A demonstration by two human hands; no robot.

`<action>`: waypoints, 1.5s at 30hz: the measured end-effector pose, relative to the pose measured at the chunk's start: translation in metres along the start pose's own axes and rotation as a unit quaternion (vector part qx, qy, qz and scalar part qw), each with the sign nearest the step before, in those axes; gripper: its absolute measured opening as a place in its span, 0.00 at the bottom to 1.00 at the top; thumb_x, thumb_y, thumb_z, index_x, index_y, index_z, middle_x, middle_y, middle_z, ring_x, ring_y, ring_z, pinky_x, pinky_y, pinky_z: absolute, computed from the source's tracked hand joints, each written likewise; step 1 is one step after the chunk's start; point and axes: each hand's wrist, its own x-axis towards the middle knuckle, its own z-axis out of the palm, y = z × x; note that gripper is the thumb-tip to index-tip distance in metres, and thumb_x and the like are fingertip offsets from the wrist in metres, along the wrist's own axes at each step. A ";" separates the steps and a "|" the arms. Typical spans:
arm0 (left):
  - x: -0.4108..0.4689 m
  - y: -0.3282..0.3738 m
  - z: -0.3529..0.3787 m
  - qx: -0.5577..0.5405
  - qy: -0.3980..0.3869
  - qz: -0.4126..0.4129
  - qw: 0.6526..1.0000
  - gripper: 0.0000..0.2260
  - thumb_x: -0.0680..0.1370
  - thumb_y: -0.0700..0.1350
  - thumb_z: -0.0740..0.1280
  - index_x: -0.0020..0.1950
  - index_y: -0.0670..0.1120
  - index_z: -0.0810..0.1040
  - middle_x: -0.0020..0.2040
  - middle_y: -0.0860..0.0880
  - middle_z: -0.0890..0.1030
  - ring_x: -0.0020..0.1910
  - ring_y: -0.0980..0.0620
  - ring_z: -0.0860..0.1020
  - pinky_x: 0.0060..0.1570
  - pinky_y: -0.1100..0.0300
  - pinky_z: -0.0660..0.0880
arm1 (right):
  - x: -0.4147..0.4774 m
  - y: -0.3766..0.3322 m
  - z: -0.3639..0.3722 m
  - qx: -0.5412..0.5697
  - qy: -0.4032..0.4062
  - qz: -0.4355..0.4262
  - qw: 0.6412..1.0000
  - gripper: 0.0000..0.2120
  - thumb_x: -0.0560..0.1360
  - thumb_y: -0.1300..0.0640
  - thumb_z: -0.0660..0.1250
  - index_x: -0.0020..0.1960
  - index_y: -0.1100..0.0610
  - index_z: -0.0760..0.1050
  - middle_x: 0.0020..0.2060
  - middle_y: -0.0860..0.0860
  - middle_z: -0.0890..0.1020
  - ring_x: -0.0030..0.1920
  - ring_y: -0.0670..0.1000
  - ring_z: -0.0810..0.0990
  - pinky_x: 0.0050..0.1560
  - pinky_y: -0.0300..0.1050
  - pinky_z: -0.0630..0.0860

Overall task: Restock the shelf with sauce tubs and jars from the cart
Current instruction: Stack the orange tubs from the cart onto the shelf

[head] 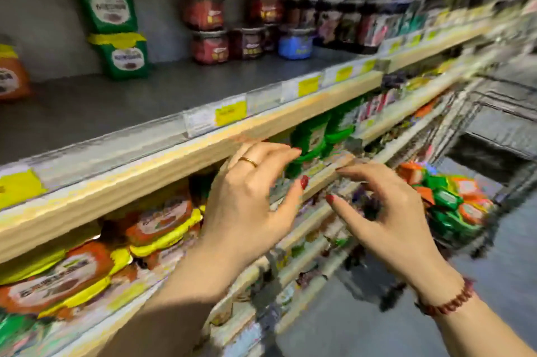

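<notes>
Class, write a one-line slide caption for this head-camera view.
Left hand and right hand, both empty, hover before a sparse shelf of green tubs and jars; cart at right.

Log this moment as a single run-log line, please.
left hand: empty, fingers relaxed | right hand: empty, fingers relaxed | shelf: mostly bare, green tubs and jars at back | cart: loose tubs inside

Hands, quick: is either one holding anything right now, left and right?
Left hand: open, fingers loosely curved, holding nothing.
Right hand: open, fingers loosely curved, holding nothing.
</notes>
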 end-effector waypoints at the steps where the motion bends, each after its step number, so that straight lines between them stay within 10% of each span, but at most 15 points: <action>1: 0.005 0.005 0.019 0.000 -0.013 0.012 1.000 0.13 0.73 0.46 0.67 0.55 0.43 0.81 0.53 0.47 0.81 0.54 0.48 0.78 0.56 0.55 0.73 | -0.007 0.016 -0.011 -0.019 0.004 0.017 1.000 0.13 0.72 0.51 0.70 0.53 0.55 0.78 0.50 0.47 0.80 0.53 0.48 0.79 0.55 0.44 0.74; 9: 0.018 0.045 0.175 -0.053 -0.151 -0.016 0.987 0.17 0.71 0.52 0.63 0.54 0.45 0.80 0.52 0.48 0.82 0.53 0.45 0.79 0.56 0.54 0.73 | -0.050 0.138 -0.083 -0.105 0.011 0.184 0.977 0.16 0.69 0.45 0.68 0.52 0.53 0.80 0.48 0.48 0.81 0.51 0.50 0.79 0.52 0.33 0.67; 16: 0.028 0.077 0.280 -0.081 -0.259 -0.042 0.962 0.20 0.70 0.54 0.64 0.59 0.49 0.79 0.54 0.51 0.80 0.56 0.49 0.75 0.56 0.55 0.72 | -0.087 0.209 -0.131 -0.095 0.021 0.311 0.946 0.17 0.71 0.46 0.68 0.58 0.51 0.78 0.53 0.46 0.78 0.57 0.48 0.76 0.58 0.51 0.75; 45: 0.181 0.011 0.633 -0.119 -0.447 -0.039 0.886 0.22 0.74 0.51 0.66 0.68 0.51 0.70 0.63 0.52 0.73 0.63 0.51 0.70 0.62 0.55 0.68 | 0.014 0.552 -0.129 -0.141 -0.016 0.479 0.866 0.17 0.71 0.52 0.73 0.58 0.53 0.77 0.51 0.47 0.77 0.51 0.48 0.76 0.47 0.35 0.71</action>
